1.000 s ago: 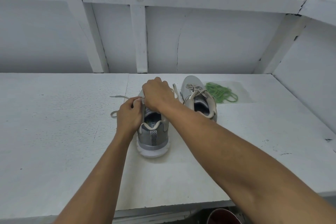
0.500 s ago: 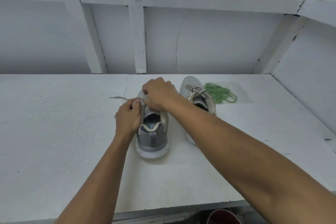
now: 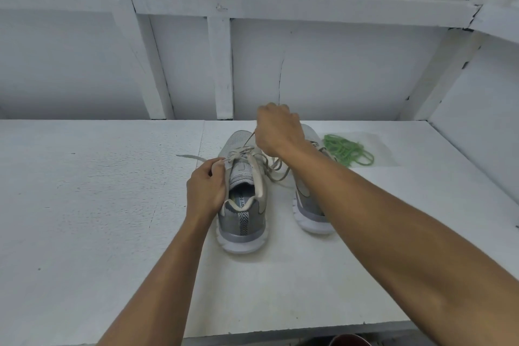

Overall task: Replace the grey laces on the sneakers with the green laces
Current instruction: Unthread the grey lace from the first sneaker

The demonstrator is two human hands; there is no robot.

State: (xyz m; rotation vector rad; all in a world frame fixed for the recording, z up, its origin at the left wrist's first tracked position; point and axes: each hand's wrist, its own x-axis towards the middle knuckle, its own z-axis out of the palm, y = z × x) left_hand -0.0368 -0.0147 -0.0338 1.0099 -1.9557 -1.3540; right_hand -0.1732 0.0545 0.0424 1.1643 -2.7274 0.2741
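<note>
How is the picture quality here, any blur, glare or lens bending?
Head view: soft, even light, no glare; only a faint shadow under the left sneaker; the wide lens splays the wall beams; the right hand holding the grey lace looks slightly soft, the green laces fairly sharp.

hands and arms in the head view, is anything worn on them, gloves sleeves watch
Nothing worn shows. The left hand and right hand are bare: no gloves, rings or watch in view. The left forearm and right forearm are uncovered down to the frame's edge, so no sleeve shows.
</note>
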